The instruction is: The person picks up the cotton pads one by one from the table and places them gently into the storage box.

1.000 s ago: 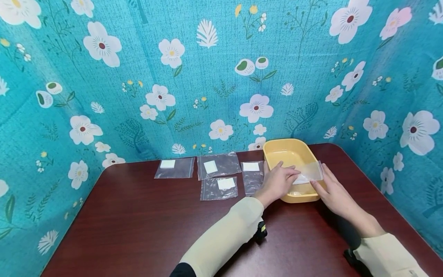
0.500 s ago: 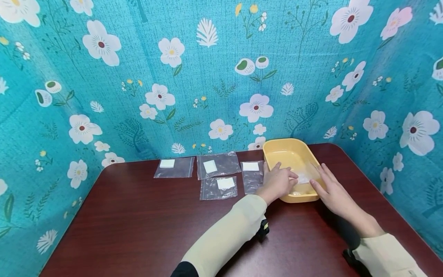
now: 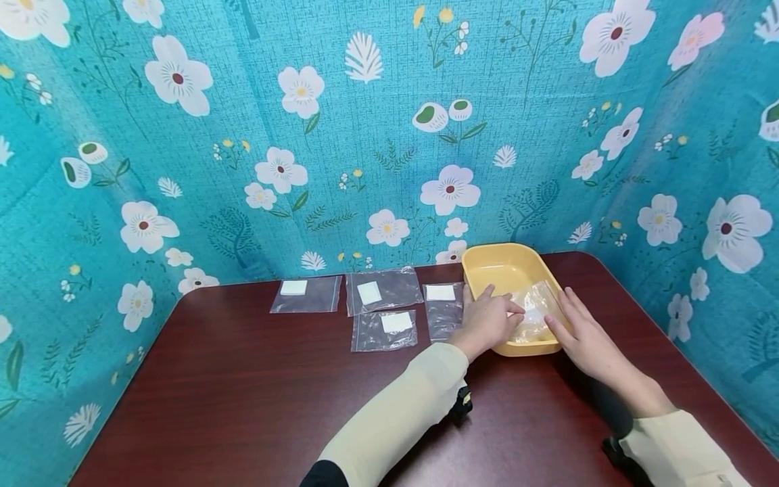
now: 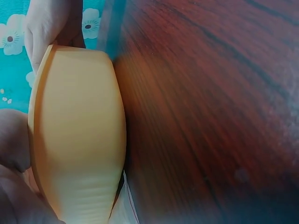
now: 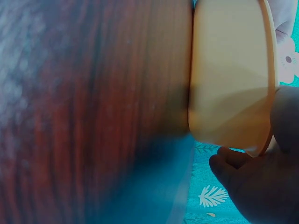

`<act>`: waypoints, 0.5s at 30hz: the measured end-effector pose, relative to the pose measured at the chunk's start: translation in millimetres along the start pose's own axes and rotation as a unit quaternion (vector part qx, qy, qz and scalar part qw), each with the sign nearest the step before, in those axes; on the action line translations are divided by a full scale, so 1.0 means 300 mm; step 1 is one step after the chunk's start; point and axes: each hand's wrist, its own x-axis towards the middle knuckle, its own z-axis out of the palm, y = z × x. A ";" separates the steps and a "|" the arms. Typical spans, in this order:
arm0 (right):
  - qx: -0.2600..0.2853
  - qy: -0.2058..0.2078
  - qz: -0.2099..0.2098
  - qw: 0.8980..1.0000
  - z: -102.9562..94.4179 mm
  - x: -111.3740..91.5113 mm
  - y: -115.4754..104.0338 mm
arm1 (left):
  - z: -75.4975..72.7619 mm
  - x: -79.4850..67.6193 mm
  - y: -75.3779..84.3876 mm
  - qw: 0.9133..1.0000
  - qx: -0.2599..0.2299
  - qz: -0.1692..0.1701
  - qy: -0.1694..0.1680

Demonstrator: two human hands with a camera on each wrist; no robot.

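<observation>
A clear zip bag (image 3: 538, 297) with a white piece (image 3: 533, 315) lies in the near part of the yellow basin (image 3: 502, 256). My left hand (image 3: 489, 320) is over the basin's near left rim, its fingertips reaching inside beside the bag. At the right rim, my right hand (image 3: 587, 338) has its fingers along the outside and its thumb over the inside, close to the bag. In the right wrist view the fingers (image 5: 226, 163) are by the basin's wall and the thumb crosses the rim. Whether either hand touches the bag is hard to tell.
To the left of the basin, several clear zip bags with white pieces lie on the dark red table (image 3: 243, 392): a far left bag (image 3: 316, 297), a back bag (image 3: 398, 281), a front bag (image 3: 371, 331) and an upright bag (image 3: 445, 314). A blue flowered cloth (image 3: 365, 135) hangs behind.
One second ago the zip bag was held flat between both hands above the basin. It has been let go and now lies inside. Both hands have barely moved.
</observation>
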 end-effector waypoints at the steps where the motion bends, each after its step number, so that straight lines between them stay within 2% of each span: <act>1: 0.000 0.000 0.000 1.000 0.000 0.001 0.000 | 0.000 -0.001 -0.001 1.000 0.001 0.001 0.001; 7: -0.001 0.002 -0.005 1.000 0.001 0.002 0.001 | 0.002 -0.004 -0.014 1.000 -0.008 0.018 0.016; 15: -0.003 -0.002 -0.004 1.000 -0.002 0.004 0.001 | -0.031 -0.017 -0.048 0.995 -0.066 0.066 0.019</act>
